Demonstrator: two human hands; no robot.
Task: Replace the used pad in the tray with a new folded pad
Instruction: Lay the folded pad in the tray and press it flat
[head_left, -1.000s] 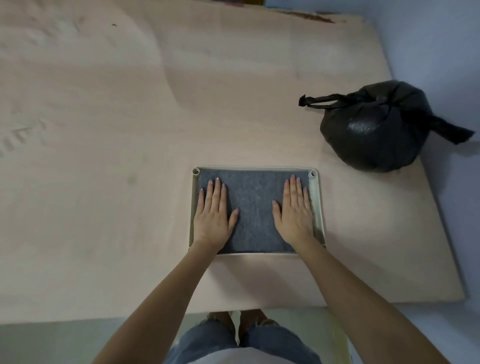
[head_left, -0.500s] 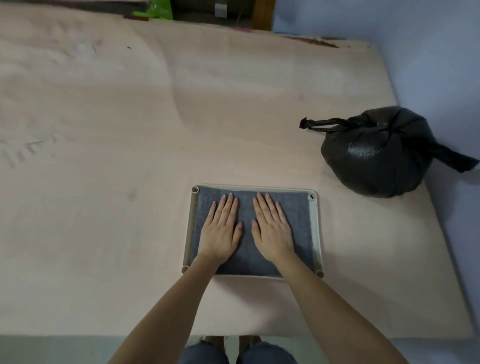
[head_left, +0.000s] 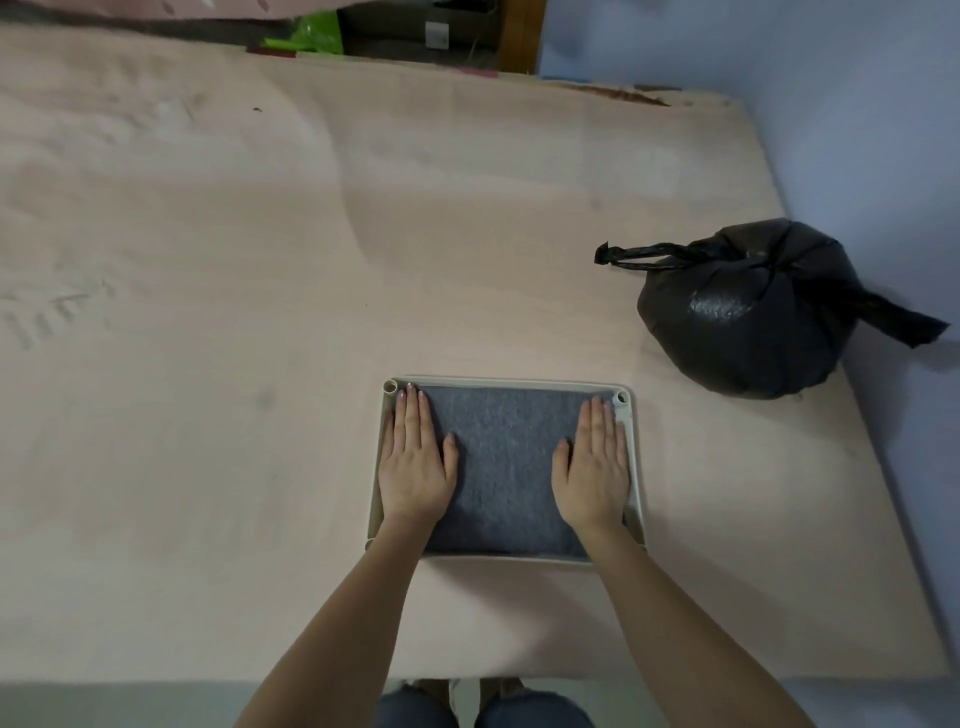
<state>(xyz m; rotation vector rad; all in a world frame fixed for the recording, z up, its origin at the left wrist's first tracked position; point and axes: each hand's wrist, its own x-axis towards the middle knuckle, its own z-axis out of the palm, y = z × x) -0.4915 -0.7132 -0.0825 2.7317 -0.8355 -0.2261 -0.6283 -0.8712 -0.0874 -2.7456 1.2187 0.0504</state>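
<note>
our left hand (head_left: 415, 462) and right hand (head_left: 595, 467), flat and open, have slid apart from the middle, smoothing the grey felt pad (head_left: 506, 467) into the beige plastic tray (head_left: 636, 467); the swap looks nearly done.

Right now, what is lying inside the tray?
A grey pad lies flat in the tray, covering its floor. The left hand and right hand press flat on it. Anything beneath the pad is hidden.
</note>
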